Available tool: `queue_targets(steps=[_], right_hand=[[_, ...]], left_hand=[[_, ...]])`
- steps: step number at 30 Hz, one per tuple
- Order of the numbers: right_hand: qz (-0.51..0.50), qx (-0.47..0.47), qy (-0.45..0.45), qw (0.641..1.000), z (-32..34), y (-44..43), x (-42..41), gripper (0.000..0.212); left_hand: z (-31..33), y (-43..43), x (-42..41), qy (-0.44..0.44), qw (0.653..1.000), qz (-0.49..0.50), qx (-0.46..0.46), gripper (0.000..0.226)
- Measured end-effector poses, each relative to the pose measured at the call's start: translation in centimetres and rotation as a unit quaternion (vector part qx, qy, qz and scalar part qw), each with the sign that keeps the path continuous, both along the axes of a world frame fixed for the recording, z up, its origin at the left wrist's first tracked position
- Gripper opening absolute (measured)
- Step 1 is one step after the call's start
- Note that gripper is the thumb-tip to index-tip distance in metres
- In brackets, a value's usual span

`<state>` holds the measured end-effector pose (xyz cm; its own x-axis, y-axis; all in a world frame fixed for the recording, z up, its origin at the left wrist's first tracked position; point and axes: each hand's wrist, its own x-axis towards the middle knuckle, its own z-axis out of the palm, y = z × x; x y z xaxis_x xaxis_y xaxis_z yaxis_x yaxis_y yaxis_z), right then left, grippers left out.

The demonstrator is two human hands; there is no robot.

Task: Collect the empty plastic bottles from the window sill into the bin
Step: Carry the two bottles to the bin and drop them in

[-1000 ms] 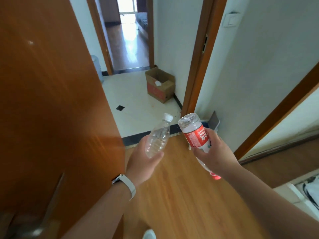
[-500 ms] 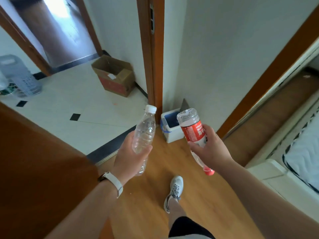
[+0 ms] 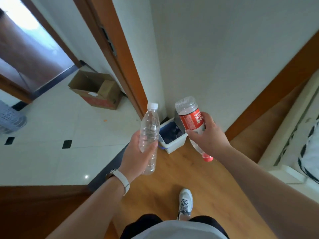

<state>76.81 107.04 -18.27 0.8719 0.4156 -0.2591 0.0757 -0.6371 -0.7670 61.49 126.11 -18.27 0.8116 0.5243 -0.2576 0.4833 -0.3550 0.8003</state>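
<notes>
At centre frame the left hand [image 3: 138,153] is wrapped around a clear bottle [image 3: 148,133] with its white cap up, and just right of it the right hand [image 3: 206,135] is clamped on a red-labelled bottle [image 3: 190,119] held cap down. Between and behind them the open white bin [image 3: 174,144] sits on the wooden floor [image 3: 181,173] against the wall corner, beside the door frame [image 3: 120,54]. A cardboard box [image 3: 96,91] lies on the tiles at upper left, a shoe [image 3: 185,203] stands at lower centre, and a bed edge [image 3: 293,152] closes the right side.

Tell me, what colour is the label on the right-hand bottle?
Red with white lettering; the head view shows the label clearly.
</notes>
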Motion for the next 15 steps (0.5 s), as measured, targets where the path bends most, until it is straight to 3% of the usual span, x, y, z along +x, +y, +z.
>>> queue_targets(steps=[9,15], right_hand=[[-0.101,-0.02,0.043,0.994,-3.6,2.3,3.9,0.072],[-0.181,-0.051,0.096,0.977,-6.4,7.2,4.9,0.069]], left_hand=[[-3.6,6.8,8.5,0.031,0.998,-0.014,-0.062,0.035],[-7.8,12.4,14.2,0.04,0.987,-0.116,-0.101,0.034]])
